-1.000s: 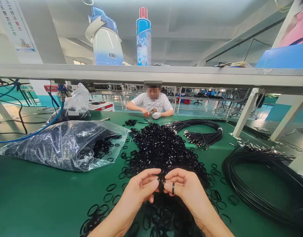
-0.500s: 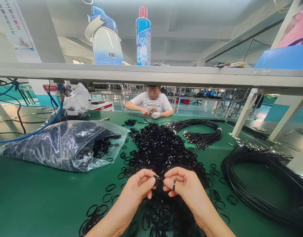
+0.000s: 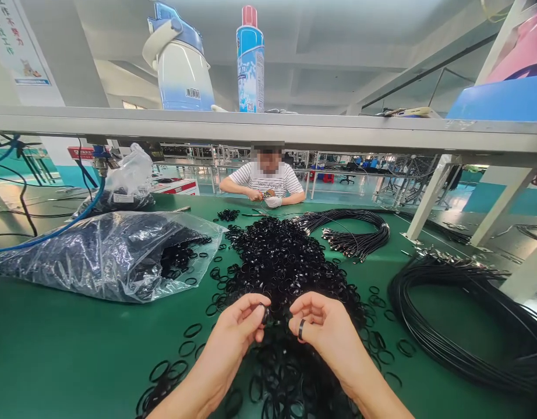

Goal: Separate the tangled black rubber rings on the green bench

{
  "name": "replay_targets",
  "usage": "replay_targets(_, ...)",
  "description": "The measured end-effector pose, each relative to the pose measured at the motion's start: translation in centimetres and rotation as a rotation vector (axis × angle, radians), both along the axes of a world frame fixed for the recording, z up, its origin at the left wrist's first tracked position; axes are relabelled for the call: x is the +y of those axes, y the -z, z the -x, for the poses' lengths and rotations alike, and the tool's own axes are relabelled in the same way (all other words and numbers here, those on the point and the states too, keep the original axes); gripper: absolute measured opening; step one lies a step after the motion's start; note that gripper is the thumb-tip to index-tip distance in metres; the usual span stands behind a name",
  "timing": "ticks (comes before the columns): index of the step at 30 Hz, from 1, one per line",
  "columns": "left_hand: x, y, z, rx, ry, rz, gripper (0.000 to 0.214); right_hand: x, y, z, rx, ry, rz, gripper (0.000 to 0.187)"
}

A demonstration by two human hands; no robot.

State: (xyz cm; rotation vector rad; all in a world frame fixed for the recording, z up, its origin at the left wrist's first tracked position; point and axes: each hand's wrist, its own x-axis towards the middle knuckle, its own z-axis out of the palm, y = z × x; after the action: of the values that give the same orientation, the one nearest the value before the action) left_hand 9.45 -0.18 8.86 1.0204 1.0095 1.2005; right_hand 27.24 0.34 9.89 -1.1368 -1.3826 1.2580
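Observation:
A large heap of black rubber rings (image 3: 281, 262) lies on the green table (image 3: 67, 349) in front of me. My left hand (image 3: 240, 329) hovers over the near edge of the heap, its thumb and fingers pinched on a black ring (image 3: 265, 315). My right hand (image 3: 323, 329) is beside it, a short gap away, fingers curled, with a black ring (image 3: 301, 329) pinched at its fingertips. Loose rings are scattered around both wrists.
A clear plastic bag of black rings (image 3: 102, 253) lies at the left. Coiled black cables (image 3: 452, 326) lie at the right and another bundle (image 3: 351, 230) further back. A person in a striped shirt (image 3: 266, 180) works across the table. A jug (image 3: 179, 58) and spray can (image 3: 250, 58) stand on the overhead shelf.
My two hands were touching at the fingertips over the heap; they have drawn apart, each with a ring. The view has shifted slightly.

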Motion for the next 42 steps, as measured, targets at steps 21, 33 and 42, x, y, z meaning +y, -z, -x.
replay_targets(21,-1.2,-0.8,-0.9,0.111,0.182,0.034,0.025,-0.2,0.2,0.3,-0.119,-0.031,-0.099,0.018)
replay_targets(33,-1.4,-0.9,-1.2,0.337,0.149,-0.028,0.014,-0.8,0.0,0.5,-0.360,0.094,-0.218,0.016)
replay_targets(42,-1.3,-1.4,-1.0,0.295,0.173,-0.006,0.020,-0.3,0.2,0.1,-0.411,0.125,-0.203,0.012)
